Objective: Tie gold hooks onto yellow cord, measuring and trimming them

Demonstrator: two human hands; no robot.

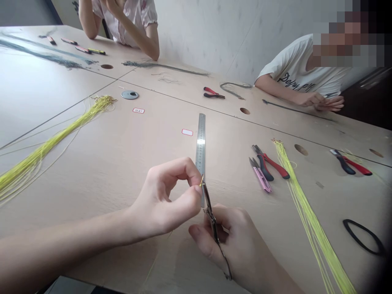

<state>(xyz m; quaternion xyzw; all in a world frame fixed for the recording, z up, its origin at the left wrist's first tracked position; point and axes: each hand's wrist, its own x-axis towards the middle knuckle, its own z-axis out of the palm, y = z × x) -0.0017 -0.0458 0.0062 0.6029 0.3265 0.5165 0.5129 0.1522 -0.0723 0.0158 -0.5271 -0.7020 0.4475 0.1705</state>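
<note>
My left hand pinches the end of a thin yellow cord between thumb and forefinger. A small gold-coloured bit shows at the fingertips; its exact form is too small to tell. Below it, my right hand is closed around metal thread snips, whose tips point up and reach the cord end. A faint yellow strand hangs down toward the table's near edge. Behind my fingertips, a steel ruler lies lengthwise on the table, its near part covered by my left hand.
Bundles of yellow cord lie left and right. Red-and-black pliers rest beside pink snips; more pliers are farther right. A black loop lies near the right edge. Two people sit across the table.
</note>
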